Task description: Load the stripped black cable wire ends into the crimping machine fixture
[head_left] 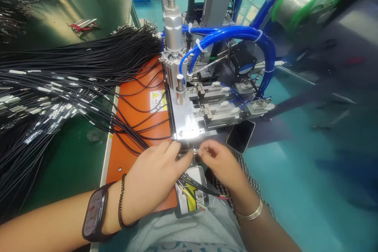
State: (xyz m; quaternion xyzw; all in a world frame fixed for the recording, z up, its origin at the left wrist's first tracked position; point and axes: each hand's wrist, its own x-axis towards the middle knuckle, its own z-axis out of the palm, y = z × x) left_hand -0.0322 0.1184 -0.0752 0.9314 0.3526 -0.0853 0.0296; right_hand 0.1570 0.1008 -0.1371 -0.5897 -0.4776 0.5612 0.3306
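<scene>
My left hand (161, 165) is curled over a bundle of black cables (197, 183) at the front of the machine. The bundle comes out below the palm, its stripped ends showing thin coloured wires (201, 204). The thumb and forefinger of that hand reach toward a small metal fixture (193, 151) under the machine's front plate (189, 126). On the other side of the fixture, my right hand (221, 163) is closed in a pinch at the same spot. What its fingertips hold is too small to make out.
Black cables with silvery ends (59, 114) lie across the left side and over the orange machine bed (141, 110). Blue air hoses (236, 33) arch above the clamps. A phone (240, 136) lies right of the machine. A green-rimmed wire spool (307, 2) hangs upper right.
</scene>
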